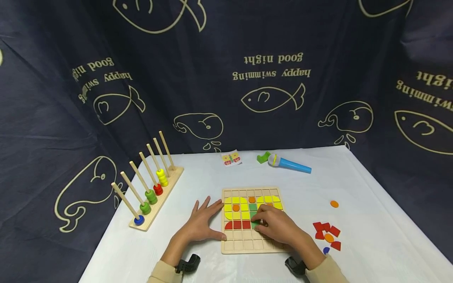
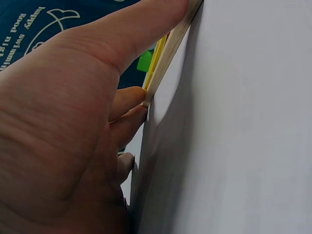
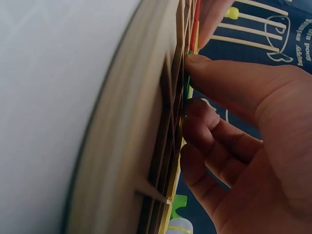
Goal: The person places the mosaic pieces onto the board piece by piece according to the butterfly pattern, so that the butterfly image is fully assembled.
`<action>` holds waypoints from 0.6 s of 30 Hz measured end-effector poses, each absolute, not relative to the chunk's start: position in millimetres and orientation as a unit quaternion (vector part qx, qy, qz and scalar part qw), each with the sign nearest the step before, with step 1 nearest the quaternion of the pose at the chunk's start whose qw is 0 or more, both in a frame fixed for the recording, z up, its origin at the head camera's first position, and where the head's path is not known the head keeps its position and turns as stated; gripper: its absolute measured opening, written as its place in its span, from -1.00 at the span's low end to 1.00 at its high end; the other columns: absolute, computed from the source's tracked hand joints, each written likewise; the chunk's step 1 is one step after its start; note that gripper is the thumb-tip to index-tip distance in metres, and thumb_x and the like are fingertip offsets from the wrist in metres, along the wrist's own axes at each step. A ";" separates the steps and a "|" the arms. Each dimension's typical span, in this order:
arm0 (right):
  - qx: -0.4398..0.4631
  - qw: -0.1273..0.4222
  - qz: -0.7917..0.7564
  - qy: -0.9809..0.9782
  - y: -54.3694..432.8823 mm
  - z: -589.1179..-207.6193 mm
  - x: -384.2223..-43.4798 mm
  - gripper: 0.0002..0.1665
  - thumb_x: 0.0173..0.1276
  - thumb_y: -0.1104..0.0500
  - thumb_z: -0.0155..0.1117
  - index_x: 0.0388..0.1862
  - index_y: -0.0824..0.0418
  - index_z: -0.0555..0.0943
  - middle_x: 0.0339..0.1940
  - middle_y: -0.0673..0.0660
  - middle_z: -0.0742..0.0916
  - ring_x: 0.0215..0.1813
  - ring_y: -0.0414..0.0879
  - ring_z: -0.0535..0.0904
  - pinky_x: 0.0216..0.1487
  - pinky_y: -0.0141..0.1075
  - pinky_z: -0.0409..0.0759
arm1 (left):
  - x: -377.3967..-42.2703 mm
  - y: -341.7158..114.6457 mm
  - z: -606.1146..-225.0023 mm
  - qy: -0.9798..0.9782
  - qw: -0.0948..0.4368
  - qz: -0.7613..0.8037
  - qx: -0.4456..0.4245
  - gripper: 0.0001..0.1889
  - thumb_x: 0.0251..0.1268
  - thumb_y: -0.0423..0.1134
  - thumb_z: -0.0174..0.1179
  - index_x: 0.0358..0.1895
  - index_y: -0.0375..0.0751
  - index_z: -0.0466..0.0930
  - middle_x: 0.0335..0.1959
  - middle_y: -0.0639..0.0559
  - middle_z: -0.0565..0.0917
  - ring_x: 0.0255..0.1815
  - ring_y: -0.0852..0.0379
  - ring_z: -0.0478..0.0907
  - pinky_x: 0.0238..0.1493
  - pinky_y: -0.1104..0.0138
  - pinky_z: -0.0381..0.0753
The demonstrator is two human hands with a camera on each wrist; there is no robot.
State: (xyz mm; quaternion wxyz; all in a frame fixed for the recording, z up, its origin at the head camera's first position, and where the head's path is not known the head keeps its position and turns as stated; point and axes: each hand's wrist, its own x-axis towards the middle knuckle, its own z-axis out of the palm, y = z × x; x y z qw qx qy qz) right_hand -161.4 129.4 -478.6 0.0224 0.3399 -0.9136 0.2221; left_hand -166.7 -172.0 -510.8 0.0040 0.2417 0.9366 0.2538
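Head view: bracing board (image 1: pixel 238 245) at left edge with left hand (image 1: pixel 199 222), fingers spread, likely against sliding. Pinching green square (image 1: pixel 255 225) in middle column with right hand (image 1: pixel 277 224), fingers curled, apparently for exact seating. Handy at right: loose red pieces (image 1: pixel 334 230). Far back: card (image 1: pixel 231 158), perhaps for reference.

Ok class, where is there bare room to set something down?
Bare white cloth lies between the peg rack and grid board, beyond the left hand; also right of the loose red pieces. It's crowded where the right hand meets the board's tiles.
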 end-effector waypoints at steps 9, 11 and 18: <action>0.303 0.012 0.220 -0.927 150.8 -475.5 -156.8 -0.80 0.19 0.08 0.43 -0.18 0.00 0.75 -0.26 -0.14 0.61 -0.18 -0.21 0.52 -0.15 -0.25 0.55 | -166.0 -171.0 -509.0 0.937 0.010 0.255 0.239 0.18 -0.35 0.49 0.36 0.45 -0.05 0.26 0.47 0.10 0.22 0.52 -0.16 -0.17 0.37 -0.21 -0.39; 0.301 0.012 0.222 -0.927 160.4 -474.6 -155.7 -0.82 0.21 0.12 0.42 -0.18 0.00 0.74 -0.27 -0.15 0.61 -0.18 -0.21 0.53 -0.15 -0.24 0.55 | -166.0 -171.4 -509.1 0.937 0.011 0.254 0.239 0.18 -0.35 0.50 0.35 0.45 -0.05 0.27 0.47 0.10 0.22 0.52 -0.17 -0.17 0.37 -0.22 -0.38; 0.261 0.020 0.220 -0.940 197.9 -471.8 -151.6 -0.78 0.20 0.23 0.36 -0.18 0.01 0.74 -0.32 -0.22 0.58 -0.37 -0.30 0.43 -0.32 -0.37 0.46 | -166.1 -172.8 -508.8 0.937 0.008 0.255 0.240 0.18 -0.36 0.51 0.34 0.45 -0.06 0.27 0.46 0.09 0.23 0.51 -0.19 -0.15 0.36 -0.23 -0.36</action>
